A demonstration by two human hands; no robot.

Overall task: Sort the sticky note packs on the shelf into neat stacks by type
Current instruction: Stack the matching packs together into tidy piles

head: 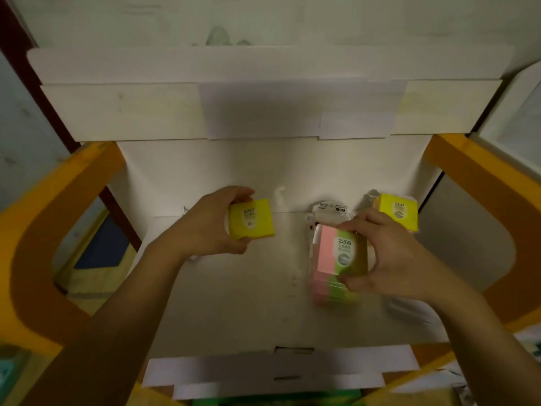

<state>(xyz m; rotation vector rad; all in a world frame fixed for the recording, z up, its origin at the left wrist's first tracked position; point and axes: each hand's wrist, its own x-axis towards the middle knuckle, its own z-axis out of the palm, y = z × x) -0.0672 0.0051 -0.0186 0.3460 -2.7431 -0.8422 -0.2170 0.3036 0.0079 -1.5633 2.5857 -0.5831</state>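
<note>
Square yellow sticky note pack marked 2207 (251,219) lifted above the white cardboard shelf floor (234,303), at 9 o'clock from the pink-and-green pack marked 2209 (339,250). Left hand (207,224) curled round the yellow pack, thumb below, fingers over its top edge. Right hand (389,256) pinching the 2209 pack at its right side, thumb at the lower corner, just over a blurred pink-and-green stack (333,288). Second yellow pack stack (398,210) at 1 o'clock, against the back wall. Both forearms reaching forward from the lower corners.
</note>
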